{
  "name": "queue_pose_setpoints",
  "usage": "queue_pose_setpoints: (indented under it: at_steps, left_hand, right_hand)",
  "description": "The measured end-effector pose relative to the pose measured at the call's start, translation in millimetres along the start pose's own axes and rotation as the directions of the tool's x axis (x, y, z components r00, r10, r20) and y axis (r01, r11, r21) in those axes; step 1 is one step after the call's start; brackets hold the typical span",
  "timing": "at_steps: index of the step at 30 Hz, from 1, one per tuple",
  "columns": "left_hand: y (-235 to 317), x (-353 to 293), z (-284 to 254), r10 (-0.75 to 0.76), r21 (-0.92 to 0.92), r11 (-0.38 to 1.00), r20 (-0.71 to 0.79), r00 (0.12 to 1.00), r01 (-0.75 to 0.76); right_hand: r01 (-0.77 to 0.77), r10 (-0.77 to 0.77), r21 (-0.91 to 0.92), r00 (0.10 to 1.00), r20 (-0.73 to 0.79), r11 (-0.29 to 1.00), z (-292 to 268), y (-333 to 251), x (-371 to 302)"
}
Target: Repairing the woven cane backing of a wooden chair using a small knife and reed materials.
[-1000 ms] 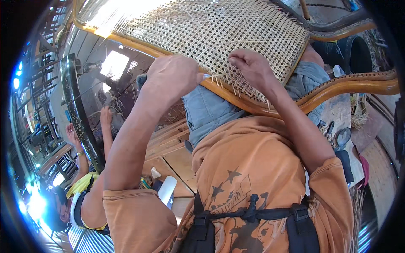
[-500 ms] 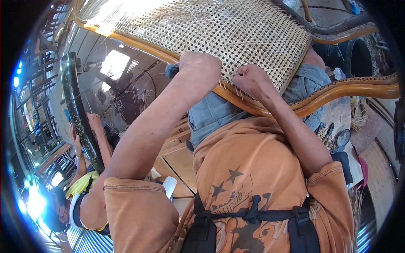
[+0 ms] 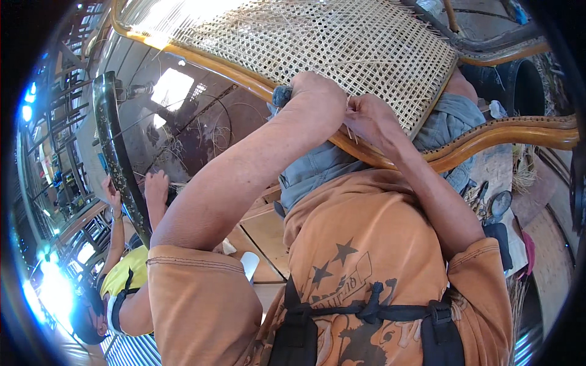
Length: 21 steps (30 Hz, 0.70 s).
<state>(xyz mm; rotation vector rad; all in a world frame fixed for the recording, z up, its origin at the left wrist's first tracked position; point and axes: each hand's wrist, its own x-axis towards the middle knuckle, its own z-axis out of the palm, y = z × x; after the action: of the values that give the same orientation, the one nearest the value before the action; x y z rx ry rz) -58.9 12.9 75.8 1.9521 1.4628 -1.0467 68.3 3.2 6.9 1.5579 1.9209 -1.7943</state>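
Observation:
A woven cane panel [image 3: 366,55] in an orange-brown wooden frame [image 3: 220,66] lies across my lap. My left hand [image 3: 320,94] is closed at the panel's near edge. Out of its left side sticks the dark, rounded handle end of a tool [image 3: 282,96]; the rest is hidden by the fist. Right beside it, my right hand [image 3: 373,119] is closed in a pinch at the cane near the frame. Loose cane ends poke out below its fingers. Whatever sits between the fingertips is too small and covered to make out.
At the left a co-worker's hands [image 3: 157,186] are by a dark curved frame [image 3: 116,146]. A curved wooden arm [image 3: 506,131] with a row of holes extends right. Beyond stands a black bucket [image 3: 528,85]. Small tools and a round dish [image 3: 500,202] lie at the right.
My left hand has moved right along the frame with the dark-handled tool, up against my right hand. The view has shifted slightly. The co-worker's hand has changed pose.

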Motion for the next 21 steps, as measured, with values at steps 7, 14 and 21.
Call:
queue_pose_setpoints:
  at_steps: [7, 14, 21]
  left_hand:
    - [-7.1, -12.5, 6.6, -0.008, 0.028, 1.000, -0.070, 0.997, 0.010]
    - [-7.2, -10.9, 10.1, -0.131, -0.114, 0.987, -0.124, 0.984, 0.117]
    - [-34.8, -31.7, 31.3, -0.350, -0.317, 0.897, -0.083, 0.933, 0.308]
  right_hand:
    - [0.069, -0.151, -0.307, 0.956, -0.252, 0.949, 18.7, 3.7, -2.7]
    - [0.205, -0.320, -0.514, 0.936, -0.145, 0.833, 10.0, -1.5, 0.5]
    - [0.376, -0.551, -0.565, 0.816, -0.173, 0.734, 7.8, 12.5, 3.8]
